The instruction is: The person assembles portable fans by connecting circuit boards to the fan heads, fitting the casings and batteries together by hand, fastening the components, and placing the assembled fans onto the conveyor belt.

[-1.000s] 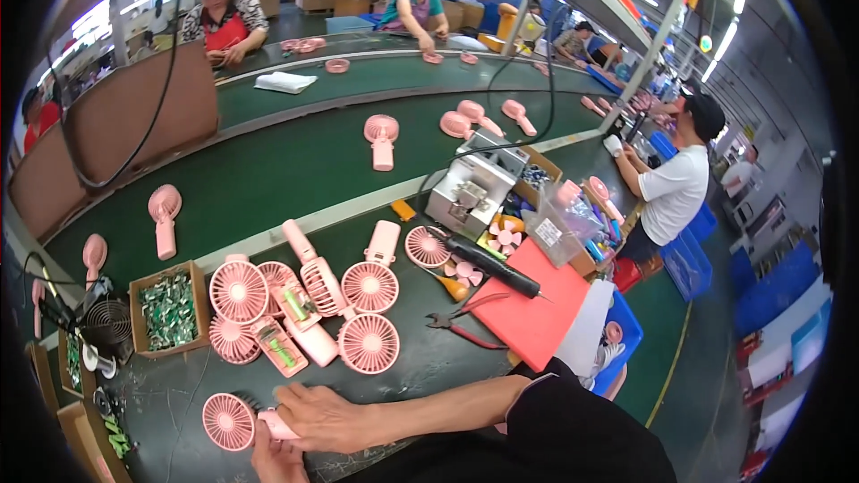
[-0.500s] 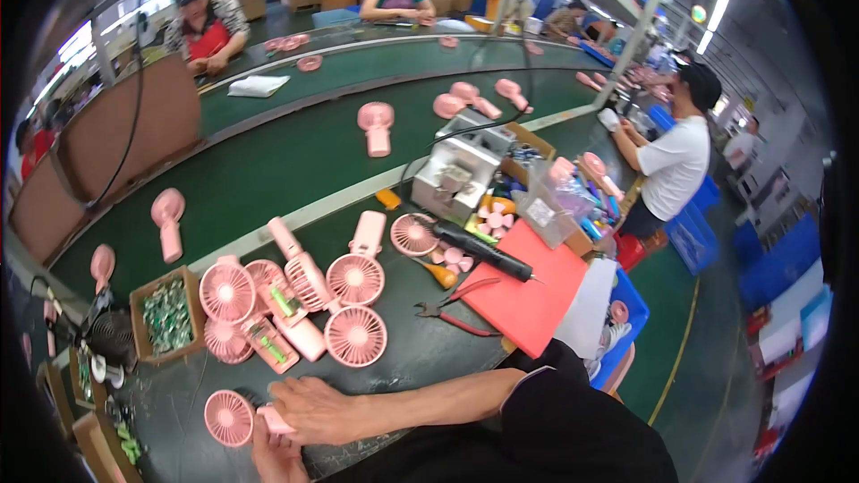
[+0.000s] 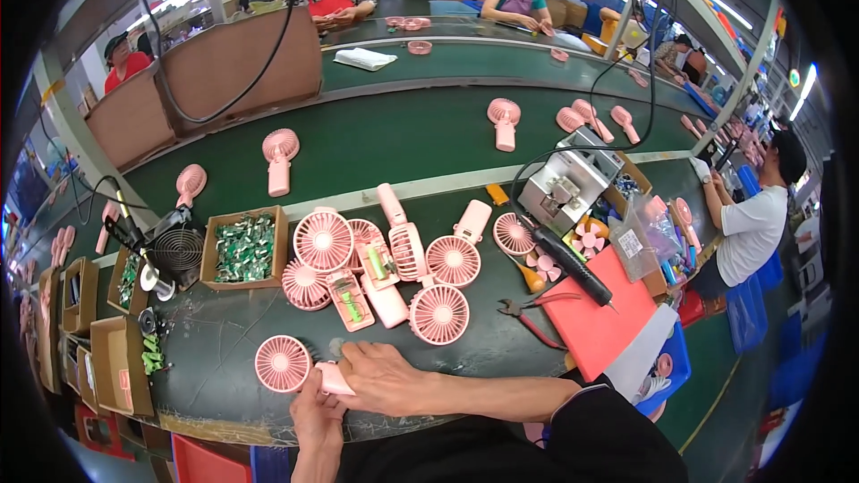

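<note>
1. Factory room under strip lights: I look down through the head camera at a dark green bench (image 3: 224,340), with a green conveyor belt (image 3: 385,139) running behind it.
2. At the bench's near edge is a pink handheld fan (image 3: 283,363), its round, caged head pointing left and its handle to the right.
3. My left hand (image 3: 318,407) grips the fan by the handle, close to the head.
4. My right hand (image 3: 380,378) is closed over the handle's other end, its forearm crossing from a black sleeve (image 3: 617,429).
5. Just beyond lies a cluster of pink fans (image 3: 438,314); two handles there are uncovered, showing green parts inside.
6. Left of the cluster stands a cardboard box (image 3: 240,283) of green circuit boards (image 3: 246,249).
7. To the right I see red-handled pliers (image 3: 544,329) and a black electric screwdriver (image 3: 573,266) lying partly over a red mat (image 3: 586,335).
8. Across the belt, two people in caps sit working.
</note>
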{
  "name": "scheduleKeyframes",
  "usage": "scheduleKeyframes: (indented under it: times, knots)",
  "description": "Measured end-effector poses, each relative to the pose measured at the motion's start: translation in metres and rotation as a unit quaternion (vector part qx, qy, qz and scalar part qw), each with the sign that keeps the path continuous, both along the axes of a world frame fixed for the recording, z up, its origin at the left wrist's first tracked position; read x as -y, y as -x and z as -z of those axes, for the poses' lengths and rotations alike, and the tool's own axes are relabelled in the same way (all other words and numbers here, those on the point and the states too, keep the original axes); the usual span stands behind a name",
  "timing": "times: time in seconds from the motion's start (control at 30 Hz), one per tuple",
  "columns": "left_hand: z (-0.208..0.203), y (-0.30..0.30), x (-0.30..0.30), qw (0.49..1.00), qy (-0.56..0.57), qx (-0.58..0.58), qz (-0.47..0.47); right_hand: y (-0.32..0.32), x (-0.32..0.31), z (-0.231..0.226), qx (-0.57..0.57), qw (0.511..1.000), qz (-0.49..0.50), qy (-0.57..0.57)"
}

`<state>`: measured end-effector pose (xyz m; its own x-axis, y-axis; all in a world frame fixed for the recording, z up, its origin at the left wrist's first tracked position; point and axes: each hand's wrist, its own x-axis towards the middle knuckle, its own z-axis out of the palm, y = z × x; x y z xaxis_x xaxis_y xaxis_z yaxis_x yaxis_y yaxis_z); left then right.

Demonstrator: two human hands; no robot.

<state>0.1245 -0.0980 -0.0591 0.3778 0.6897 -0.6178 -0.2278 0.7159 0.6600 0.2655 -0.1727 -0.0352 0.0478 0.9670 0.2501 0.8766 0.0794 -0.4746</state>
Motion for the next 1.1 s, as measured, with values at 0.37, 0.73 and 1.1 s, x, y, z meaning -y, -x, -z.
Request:
scheduleKeyframes:
  times: [0.37,0.73,1.1]
  knots:
    - [0.000,-0.004,-0.004,1.000,0.013,0.004,0.019,-0.004,-0.003,-0.004,-0.003,0.999,0.001,0.052]
    - [-0.007,0.002,0.002,0.998,0.048,0.033,0.017,-0.003,-0.001,0.000,0.011,0.999,-0.028,0.040]
    - [-0.014,-0.007,-0.008,0.997,0.036,0.031,0.066,-0.007,-0.008,-0.009,0.041,0.997,0.004,0.067]
